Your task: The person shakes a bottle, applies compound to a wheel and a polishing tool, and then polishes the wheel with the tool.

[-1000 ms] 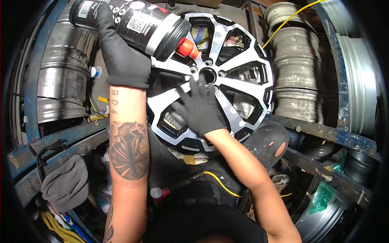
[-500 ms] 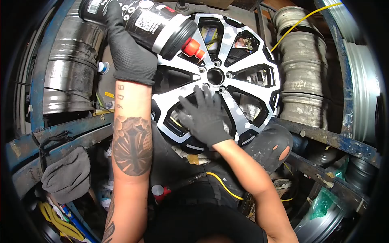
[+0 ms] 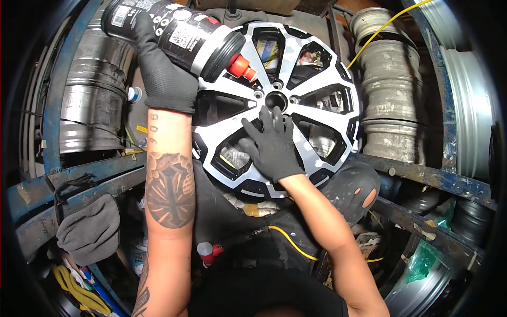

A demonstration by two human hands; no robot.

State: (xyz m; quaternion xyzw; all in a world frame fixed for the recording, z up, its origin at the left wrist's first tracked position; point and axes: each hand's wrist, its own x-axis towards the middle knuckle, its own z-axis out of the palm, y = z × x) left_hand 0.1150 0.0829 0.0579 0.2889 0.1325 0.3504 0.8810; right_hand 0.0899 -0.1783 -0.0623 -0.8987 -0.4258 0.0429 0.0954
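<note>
A black and silver alloy wheel [image 3: 322,71] leans upright in front of me, resting near my knees. My left hand [image 3: 163,74], in a black glove, grips a black bottle [image 3: 174,34] with a red nozzle, tilted so the nozzle points at the wheel's hub. My right hand [image 3: 272,145], also gloved, lies flat with spread fingers on a lower spoke just below the hub hole [image 3: 276,99].
Stacks of bare steel rims stand at the left [image 3: 87,100] and right [image 3: 388,90]. Blue metal rack beams [image 3: 422,177] cross both sides. A yellow hose [image 3: 290,243] runs over my lap. A grey rag [image 3: 87,230] hangs at lower left.
My right hand has slid over the spoke, down and left, then back up toward the hub. The bottle stays tilted at the wheel, shifting only slightly with the view.
</note>
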